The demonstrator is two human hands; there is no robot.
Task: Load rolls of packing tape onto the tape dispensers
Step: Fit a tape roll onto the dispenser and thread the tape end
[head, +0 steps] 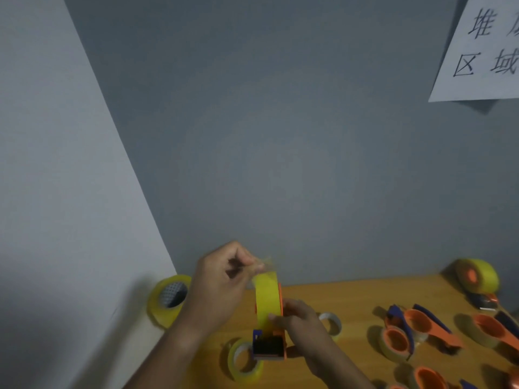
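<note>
Threading the tape end on the dispenser I hold over the counter.

My right hand (297, 318) grips the orange dispenser (269, 348) by its side, with the yellow roll (268, 300) already seated on its hub, upright above the counter (351, 299). My left hand (222, 282) pinches the loose clear tape end (265, 265) at the top of the roll. I judge the good move is to peel slowly, keep the strip flat and untwisted, and lead it down to the black cutter end without letting it stick back on itself. No true containers here; the nearest are dispenser frames: one at far right (477, 276) carries a roll, others to the right (415, 329) lie among rolls, blurred. Spare rolls (168, 299) sit near.
</note>
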